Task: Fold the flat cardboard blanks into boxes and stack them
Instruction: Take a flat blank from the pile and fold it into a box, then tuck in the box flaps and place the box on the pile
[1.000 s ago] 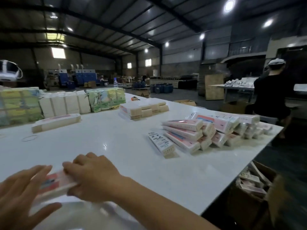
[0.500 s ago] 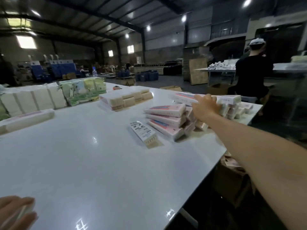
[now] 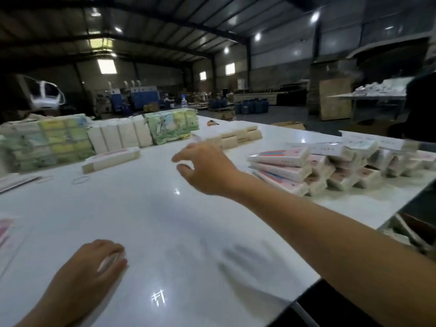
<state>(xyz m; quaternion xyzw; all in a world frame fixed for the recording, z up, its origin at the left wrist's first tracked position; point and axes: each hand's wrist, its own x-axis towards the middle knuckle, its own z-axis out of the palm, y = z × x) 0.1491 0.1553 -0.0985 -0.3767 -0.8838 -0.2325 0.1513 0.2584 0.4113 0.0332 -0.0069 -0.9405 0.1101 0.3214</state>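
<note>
Head view: I see my right hand [image 3: 207,171] mid-frame above the white table [image 3: 165,232], fingers [image 3: 181,156] spread and holding nothing. My left hand [image 3: 94,263], lower left, pinches a thin flat cardboard blank [image 3: 109,262]. Folded pink boxes [image 3: 306,168] sit stacked at right. Flat blank bundles [image 3: 111,159] lie upper left.

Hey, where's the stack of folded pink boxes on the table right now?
In the head view, the stack of folded pink boxes sits on the right side of the white table, near its right edge, just right of the outstretched right hand.
</note>
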